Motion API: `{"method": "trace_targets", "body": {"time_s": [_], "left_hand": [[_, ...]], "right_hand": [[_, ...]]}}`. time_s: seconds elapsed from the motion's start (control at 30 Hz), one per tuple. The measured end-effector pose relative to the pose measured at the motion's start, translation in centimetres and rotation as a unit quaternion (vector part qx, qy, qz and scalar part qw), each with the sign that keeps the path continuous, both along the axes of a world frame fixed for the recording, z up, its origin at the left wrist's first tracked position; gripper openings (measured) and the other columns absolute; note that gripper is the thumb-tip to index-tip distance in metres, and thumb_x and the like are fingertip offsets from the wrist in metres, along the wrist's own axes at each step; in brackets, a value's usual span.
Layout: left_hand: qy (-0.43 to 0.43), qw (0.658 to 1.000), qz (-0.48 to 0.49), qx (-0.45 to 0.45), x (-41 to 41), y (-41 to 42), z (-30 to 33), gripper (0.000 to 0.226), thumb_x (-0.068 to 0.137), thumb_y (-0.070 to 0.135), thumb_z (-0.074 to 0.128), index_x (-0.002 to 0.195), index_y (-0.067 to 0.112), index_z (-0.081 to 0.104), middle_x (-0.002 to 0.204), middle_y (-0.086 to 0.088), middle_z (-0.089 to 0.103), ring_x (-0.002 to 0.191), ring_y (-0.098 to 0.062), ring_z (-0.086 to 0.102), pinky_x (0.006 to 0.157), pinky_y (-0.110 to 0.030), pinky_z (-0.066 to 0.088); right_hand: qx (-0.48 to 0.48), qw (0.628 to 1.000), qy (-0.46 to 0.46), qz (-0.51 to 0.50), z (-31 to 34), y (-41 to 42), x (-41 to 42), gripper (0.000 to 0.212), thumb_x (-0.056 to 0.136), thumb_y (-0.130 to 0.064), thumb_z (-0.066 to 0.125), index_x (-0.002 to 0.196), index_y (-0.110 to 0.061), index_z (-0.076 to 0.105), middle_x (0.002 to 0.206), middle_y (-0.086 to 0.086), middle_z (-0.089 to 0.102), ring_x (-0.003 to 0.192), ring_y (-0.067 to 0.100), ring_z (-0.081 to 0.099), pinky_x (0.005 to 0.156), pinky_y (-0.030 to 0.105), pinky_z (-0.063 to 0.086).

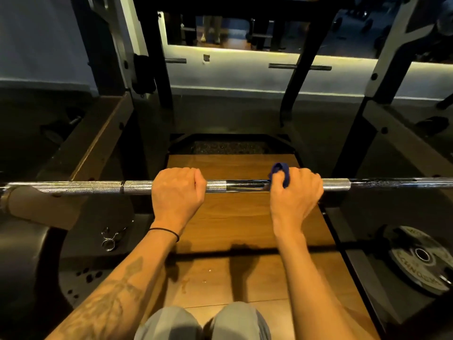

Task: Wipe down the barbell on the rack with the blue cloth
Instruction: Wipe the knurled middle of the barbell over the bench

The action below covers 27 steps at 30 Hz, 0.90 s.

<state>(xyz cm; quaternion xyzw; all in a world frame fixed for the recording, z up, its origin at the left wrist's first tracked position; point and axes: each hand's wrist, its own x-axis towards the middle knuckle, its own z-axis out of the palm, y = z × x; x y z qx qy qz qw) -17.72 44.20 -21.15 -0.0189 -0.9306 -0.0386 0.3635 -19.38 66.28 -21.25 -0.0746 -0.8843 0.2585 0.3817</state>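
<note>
Right hand (295,192) fingers curled round bar (85,187), cloth (282,173) pinched beneath. Left hand (177,190) wraps bar bare, steadying. Squeeze cloth, slide along knurling, twist wrist.

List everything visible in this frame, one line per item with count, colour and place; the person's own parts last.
barbell: one, silver, lying across the frame at mid height.
blue cloth: one, dark blue, wrapped on the bar under the right hand.
wooden platform: one, brown, below the bar.
rack uprights: black, several, behind the bar.
weight plate: one, black with pale lettering, lower right floor.
spring collar: one, silver, lower left floor.
wristband: one, black, left wrist.
left hand: one, gripping the bare bar.
right hand: one, gripping cloth and bar.
knees: two, grey trousers, bottom edge.
</note>
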Motion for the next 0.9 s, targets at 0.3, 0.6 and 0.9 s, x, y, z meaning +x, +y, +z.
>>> {"method": "trace_targets", "body": {"time_s": [0.3,0.6,0.9], "left_hand": [[0.065,0.998,0.012,-0.002,-0.2,-0.1,-0.5,0.040,0.095,0.020,0.051,0.057,0.012,0.057,0.055,-0.006,0.054,0.053,-0.027,0.052,0.057,-0.040,0.038],[0.079,0.996,0.028,0.016,-0.5,0.0,-1.0,0.038,0.095,0.019,0.054,0.057,0.013,0.059,0.055,-0.004,0.054,0.053,-0.024,0.052,0.057,-0.038,0.037],[0.071,0.995,0.062,-0.039,-0.6,-0.2,-1.1,0.037,0.096,0.020,0.051,0.062,0.011,0.059,0.058,-0.011,0.058,0.056,-0.032,0.056,0.057,-0.040,0.041]], "right_hand": [[0.205,0.941,-0.007,0.271,0.0,-2.3,0.9,0.028,0.092,-0.035,0.052,0.106,-0.017,0.067,0.091,0.003,0.059,0.082,0.026,0.054,0.076,0.039,0.039],[0.086,0.993,-0.015,0.077,0.1,4.1,-0.5,0.020,0.090,-0.026,0.054,0.073,-0.015,0.052,0.072,0.007,0.050,0.068,0.029,0.047,0.072,0.031,0.017],[0.147,0.954,-0.034,0.258,0.2,-8.7,2.7,0.027,0.094,-0.035,0.048,0.106,-0.019,0.065,0.094,0.001,0.059,0.088,0.021,0.052,0.087,0.037,0.040]]}}
